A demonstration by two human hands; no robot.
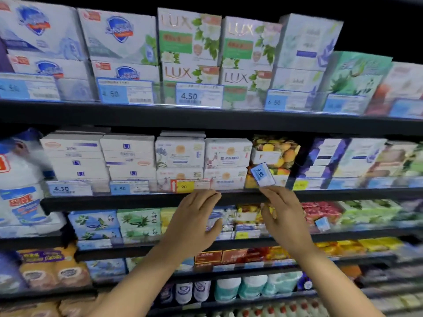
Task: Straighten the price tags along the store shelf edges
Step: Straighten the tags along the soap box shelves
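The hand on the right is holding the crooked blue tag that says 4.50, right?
Not quite. The head view shows the right hand at the crooked blue tag, but that tag reads 9.90, not 4.50. It is tilted steeply while the other tags along that shelf edge sit level. Whether the fingers actually pinch it is hard to tell.

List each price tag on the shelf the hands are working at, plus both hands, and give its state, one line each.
9.90 blue tag: tilted steeply, loose, pinched at its lower edge.
Yellow-and-red 7.90 tag: level on shelf edge.
Two 4.50 blue tags: level.
Right hand: grip on the tilted tag.
Left hand: open, fingertips on shelf edge.
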